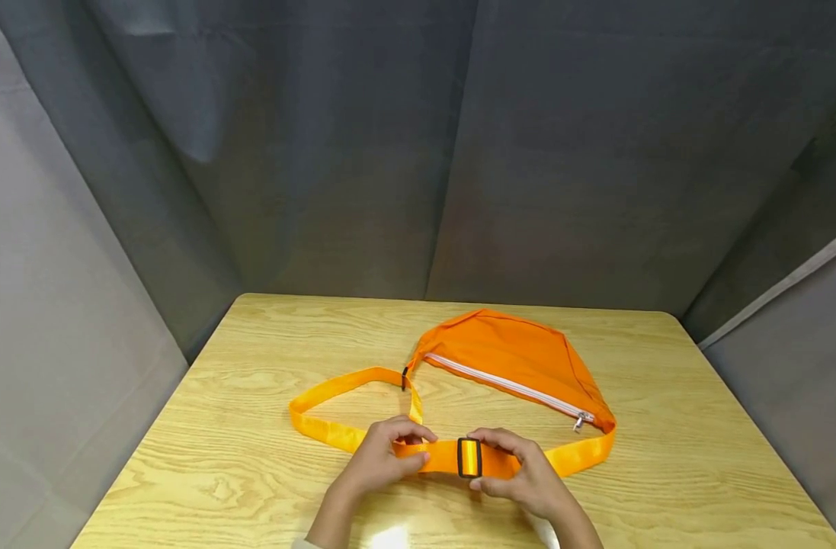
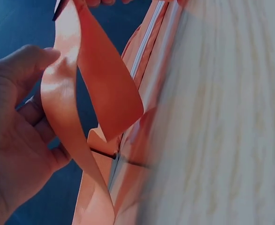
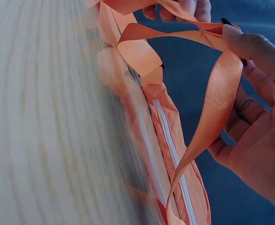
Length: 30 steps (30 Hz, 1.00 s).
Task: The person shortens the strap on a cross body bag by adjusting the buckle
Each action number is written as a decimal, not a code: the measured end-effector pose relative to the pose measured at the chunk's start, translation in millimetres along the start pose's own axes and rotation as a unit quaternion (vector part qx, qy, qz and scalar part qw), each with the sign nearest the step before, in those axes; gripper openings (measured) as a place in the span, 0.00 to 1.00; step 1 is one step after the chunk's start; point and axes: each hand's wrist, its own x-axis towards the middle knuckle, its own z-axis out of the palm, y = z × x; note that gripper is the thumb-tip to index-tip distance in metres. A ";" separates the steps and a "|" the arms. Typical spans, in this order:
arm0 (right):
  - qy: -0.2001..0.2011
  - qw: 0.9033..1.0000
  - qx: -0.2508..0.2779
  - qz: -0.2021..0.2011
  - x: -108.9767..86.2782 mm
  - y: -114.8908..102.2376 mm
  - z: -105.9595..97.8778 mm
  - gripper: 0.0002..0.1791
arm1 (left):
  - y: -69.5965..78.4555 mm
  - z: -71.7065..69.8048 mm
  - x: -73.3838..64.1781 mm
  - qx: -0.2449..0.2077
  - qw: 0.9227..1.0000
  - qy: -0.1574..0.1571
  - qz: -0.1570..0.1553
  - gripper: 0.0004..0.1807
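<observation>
In the head view, the table (image 1: 253, 457) is bright, with white glare at the bottom of the picture and only faint shadows, while the cloth (image 1: 335, 152) behind it is quite dim. Both wrist views have a cool, bluish tint, and in the left one a shiny patch lies on the strap (image 2: 60, 96). There the table is blurred, but the strap looks rather clear.
</observation>
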 end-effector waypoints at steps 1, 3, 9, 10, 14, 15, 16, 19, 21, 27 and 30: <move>0.002 1.000 0.001 0.001 0.1 -0.6 0.5 0.27 | 3.9 0.4 0.0 0.002 1.000 0.002 0.001 0.13; 0.003 1.000 0.007 0.000 0.2 -1.1 1.5 0.28 | 13.8 1.0 -0.2 0.002 1.000 0.007 0.006 0.15; 0.000 1.000 0.015 0.011 0.7 -3.7 6.1 0.28 | 43.3 4.3 -0.4 -0.014 0.999 -0.004 0.031 0.21; 0.001 1.000 0.014 0.014 0.8 -4.3 6.9 0.28 | 45.1 5.4 -0.2 -0.016 0.999 -0.005 0.035 0.22; 0.010 1.000 0.011 0.013 1.7 -4.0 10.2 0.28 | 46.3 9.1 0.8 -0.034 0.999 -0.003 0.038 0.25; 0.011 1.000 0.011 0.013 1.9 -3.9 11.1 0.28 | 46.0 9.7 1.1 -0.041 0.998 -0.004 0.037 0.26; 0.013 1.000 0.011 0.012 2.1 -4.1 11.9 0.28 | 45.7 10.2 1.4 -0.046 0.998 -0.005 0.034 0.26; 0.017 1.000 0.005 0.013 2.5 -4.6 14.1 0.28 | 45.6 10.9 2.3 -0.052 0.998 -0.008 0.028 0.27; 0.019 1.000 -0.002 0.015 2.6 -5.4 14.6 0.29 | 44.2 11.6 2.7 -0.046 0.998 -0.005 0.031 0.26; -0.011 0.999 -0.042 0.017 1.9 -5.7 7.1 0.33 | 23.8 16.6 3.4 -0.013 0.998 0.010 0.065 0.26; -0.032 0.998 -0.045 0.017 -0.6 -3.0 -2.5 0.33 | 11.2 17.9 3.3 -0.001 0.997 0.012 0.079 0.26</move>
